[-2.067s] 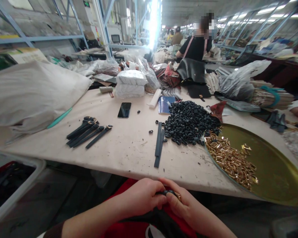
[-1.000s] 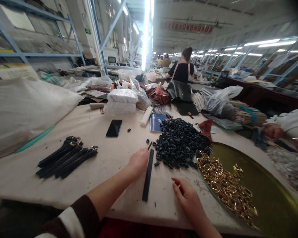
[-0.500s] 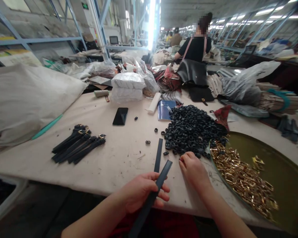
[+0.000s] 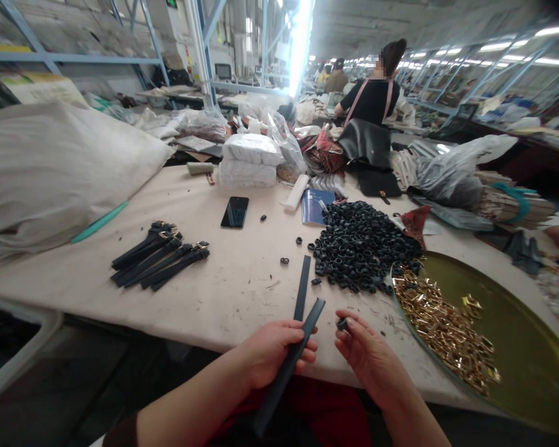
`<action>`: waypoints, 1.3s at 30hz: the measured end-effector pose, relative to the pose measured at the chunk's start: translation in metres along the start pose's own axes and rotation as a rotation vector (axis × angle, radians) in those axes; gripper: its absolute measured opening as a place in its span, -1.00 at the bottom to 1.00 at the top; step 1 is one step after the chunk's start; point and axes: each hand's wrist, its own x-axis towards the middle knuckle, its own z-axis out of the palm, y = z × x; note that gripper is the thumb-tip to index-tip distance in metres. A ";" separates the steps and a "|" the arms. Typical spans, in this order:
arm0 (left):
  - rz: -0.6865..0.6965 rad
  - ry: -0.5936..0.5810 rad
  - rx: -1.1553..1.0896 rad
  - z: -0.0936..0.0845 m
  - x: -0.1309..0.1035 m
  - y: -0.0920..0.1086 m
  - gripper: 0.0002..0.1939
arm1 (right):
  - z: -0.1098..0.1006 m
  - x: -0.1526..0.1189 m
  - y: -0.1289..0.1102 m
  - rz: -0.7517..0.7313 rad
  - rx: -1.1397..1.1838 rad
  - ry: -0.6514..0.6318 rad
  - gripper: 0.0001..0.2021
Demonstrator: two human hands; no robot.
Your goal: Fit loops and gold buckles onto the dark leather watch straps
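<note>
My left hand (image 4: 279, 351) is closed round a dark strap (image 4: 289, 366), whose cut end points up and to the right. Behind it a second dark strip (image 4: 302, 285) lies on the table; whether my fingers also hold that one I cannot tell. My right hand (image 4: 368, 347) pinches a small black strap loop (image 4: 341, 323) between thumb and fingers, just right of the strap's end and apart from it. Beyond both hands rises a heap of black loops (image 4: 363, 248). Gold buckles (image 4: 442, 329) fill one side of a round olive tray (image 4: 517, 323) at the right.
Several buckled straps (image 4: 161, 257) lie together on the left. A phone (image 4: 235, 212), a blue booklet (image 4: 317, 207) and a few stray loops (image 4: 284, 261) are farther back. Plastic-wrapped packs (image 4: 249, 160) and a large white sack (image 4: 65, 174) border the table. A person (image 4: 370, 99) stands beyond.
My right hand has drawn back from the edge of the loop heap toward the strap, and a loop now shows in its fingertips. The left hand keeps its hold; the view has shifted slightly.
</note>
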 end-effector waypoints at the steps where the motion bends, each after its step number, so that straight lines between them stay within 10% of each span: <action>1: 0.023 -0.005 -0.076 0.000 0.001 -0.001 -0.79 | 0.004 -0.006 0.004 0.034 0.071 0.006 -0.71; 9: 0.355 0.235 -0.467 0.004 0.000 0.014 -0.68 | 0.010 -0.048 0.039 0.137 0.260 -0.066 -0.84; 20: 0.559 0.331 -0.419 0.009 -0.004 0.006 -0.69 | 0.007 -0.068 0.057 0.146 0.302 0.003 -0.68; 30: 0.440 -0.239 0.842 0.014 -0.042 -0.017 -0.81 | -0.027 -0.032 0.011 -0.008 0.325 -0.001 -0.62; 39: 0.106 -0.144 1.048 0.020 -0.013 -0.007 -0.67 | -0.038 -0.014 0.007 -0.005 0.117 0.128 -0.65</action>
